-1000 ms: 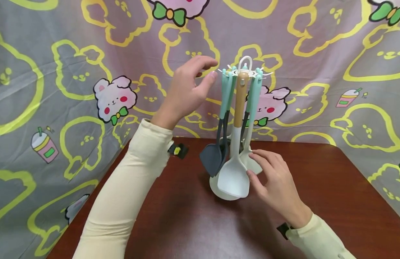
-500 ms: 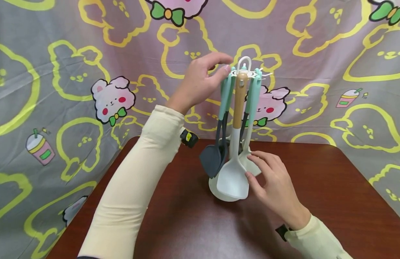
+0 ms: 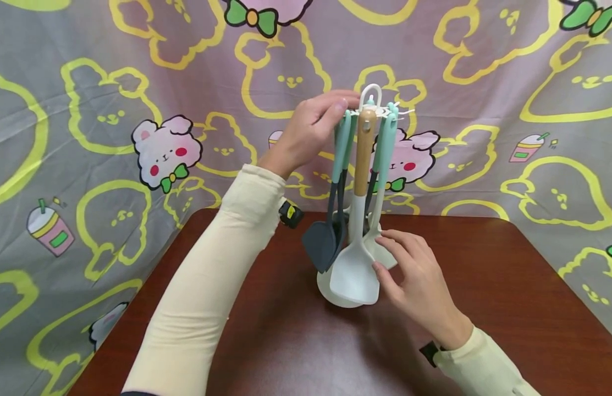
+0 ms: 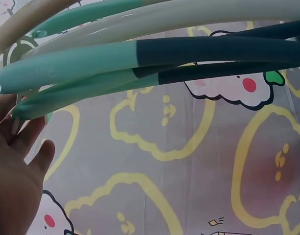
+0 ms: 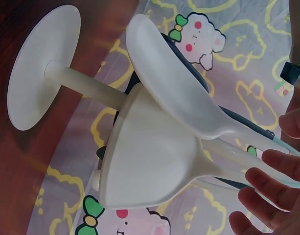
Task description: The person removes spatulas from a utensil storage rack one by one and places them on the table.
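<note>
A white utensil stand stands upright on the table, its round base also visible in the right wrist view. Kitchen utensils hang from its hooked top ring. In front is a white spatula with a wooden handle; beside it hangs a cream turner with a teal handle. Dark grey turners with teal handles hang at the left. My left hand touches the stand's ring from the left, fingers partly hidden behind it. My right hand hovers close by the two pale blades, fingers loosely bent; contact is unclear.
The brown wooden table reaches out on both sides of the stand. Behind it hangs a patterned cloth with rabbits and yellow outlines. Black wrist straps show at both sleeves.
My left hand has moved right, from beside the stand to its top ring, and its fingers now go behind the ring. The right hand stays nearly still. The utensils hang much as before.
</note>
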Demonstrator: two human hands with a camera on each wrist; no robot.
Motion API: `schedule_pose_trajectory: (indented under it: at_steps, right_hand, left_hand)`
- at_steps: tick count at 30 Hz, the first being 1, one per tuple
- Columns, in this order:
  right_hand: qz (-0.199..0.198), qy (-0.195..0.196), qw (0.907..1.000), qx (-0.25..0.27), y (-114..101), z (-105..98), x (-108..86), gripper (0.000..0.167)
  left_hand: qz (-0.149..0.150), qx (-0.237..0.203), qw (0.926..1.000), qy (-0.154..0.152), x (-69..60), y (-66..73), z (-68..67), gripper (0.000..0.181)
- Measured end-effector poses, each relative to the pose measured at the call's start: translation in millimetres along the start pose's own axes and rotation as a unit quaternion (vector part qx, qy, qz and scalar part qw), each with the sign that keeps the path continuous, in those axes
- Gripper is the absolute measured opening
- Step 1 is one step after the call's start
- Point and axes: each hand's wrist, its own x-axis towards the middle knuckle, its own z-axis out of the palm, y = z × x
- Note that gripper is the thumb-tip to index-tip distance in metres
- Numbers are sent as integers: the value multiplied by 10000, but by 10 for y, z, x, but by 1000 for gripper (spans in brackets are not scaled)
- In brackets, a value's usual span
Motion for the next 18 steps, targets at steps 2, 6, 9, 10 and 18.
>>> schedule_pose_trajectory:
  at_steps: [2, 6, 9, 10, 18]
  right_hand:
    - [7, -24, 10000, 0, -1, 2, -4, 44]
    - [12, -36, 10000, 4, 3, 8, -12, 44]
    - [2, -50, 10000, -18, 6, 9, -8, 45]
    - [20, -72, 10000, -24, 5, 9, -6, 44]
    - [62, -69, 10000, -22, 3, 25, 5, 43]
  left_hand:
    - [96, -64, 9999, -6, 6, -15, 7, 39]
    - [250, -162, 9995, 121, 0, -50, 40, 38]
    - [344, -188, 9984, 401, -23, -83, 84, 37]
    - [399, -205, 9976, 518, -29, -95, 104, 37]
    - [742, -313, 9906, 1108, -47, -144, 224, 34]
